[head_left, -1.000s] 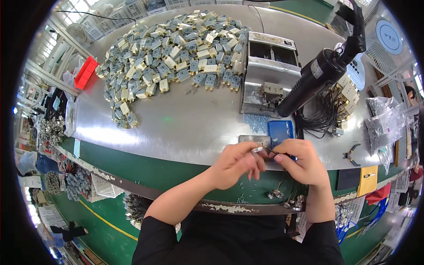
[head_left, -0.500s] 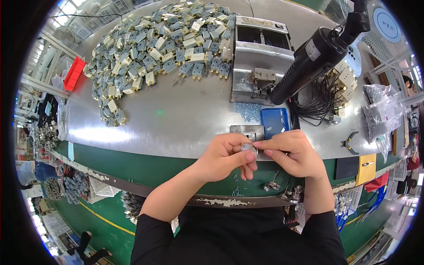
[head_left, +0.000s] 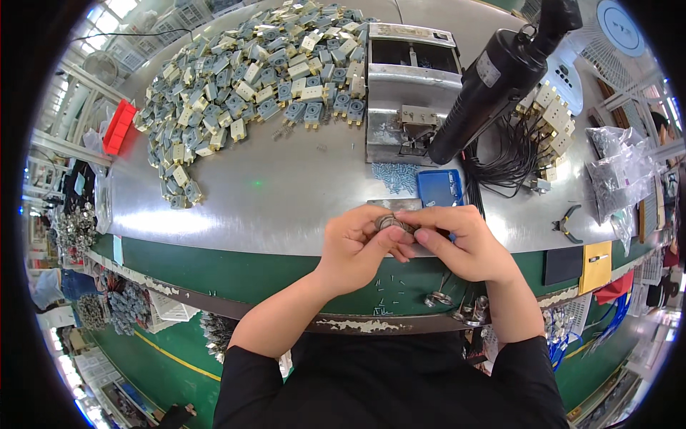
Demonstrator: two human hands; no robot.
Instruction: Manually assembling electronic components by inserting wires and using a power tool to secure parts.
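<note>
A small round metal part [head_left: 389, 223] with a ring-like rim is held between my two hands over the bench's near edge. My left hand [head_left: 354, 247] is closed round it, thumb on the near side. The fingertips and thumb of my right hand [head_left: 464, 242] pinch its right side; fingers cover much of it. Just beyond the hands lies a metal block [head_left: 401, 204], partly hidden by them. Close by are a shallow blue tray [head_left: 439, 187] and a heap of small screws [head_left: 394, 177].
A large pile of grey and cream connector blocks [head_left: 250, 86] covers the far left. Beyond the screws stands a metal fixture [head_left: 404, 143], beside a black cylindrical tool [head_left: 477, 93]. Black cables [head_left: 504, 164], pliers [head_left: 568, 224] and round metal parts [head_left: 471, 311] lie to the right.
The round part has turned in my fingers, showing its ringed edge instead of its flat face. Both hands have shifted slightly left and up, covering more of the metal block.
</note>
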